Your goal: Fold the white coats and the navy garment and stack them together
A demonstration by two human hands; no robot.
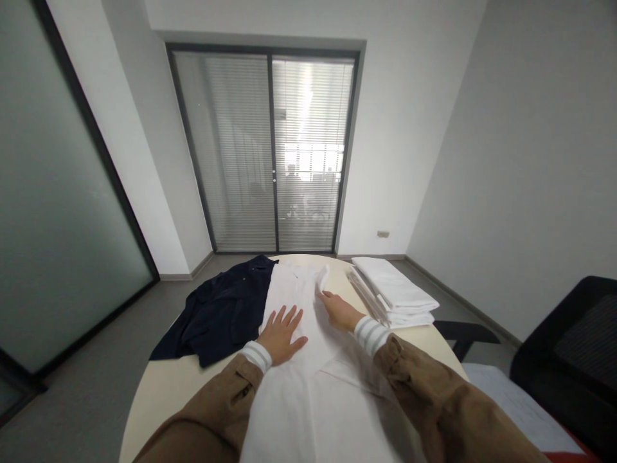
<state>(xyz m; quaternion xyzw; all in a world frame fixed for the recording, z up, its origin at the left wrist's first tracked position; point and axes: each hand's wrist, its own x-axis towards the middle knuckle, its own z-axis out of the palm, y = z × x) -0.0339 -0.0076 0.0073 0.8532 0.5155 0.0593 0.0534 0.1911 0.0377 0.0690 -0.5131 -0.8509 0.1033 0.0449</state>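
Note:
A white coat (308, 392) lies spread lengthwise over the table, its near end running down toward me out of view. My left hand (282, 335) rests flat on its left side, fingers spread. At the coat's upper right edge, my right hand (340, 311) pinches a raised fold of the cloth between thumb and fingers. A pocket-like seam shows below that hand. Left of the coat, touching it, is a loosely laid dark navy garment (226, 308).
The round cream table (144, 411) carries a stack of folded white cloths (395, 286) at the right. A black mesh chair (569, 341) stands beyond the right edge, with papers (511, 399) on its seat. Farther off is a glazed door with blinds (308, 161).

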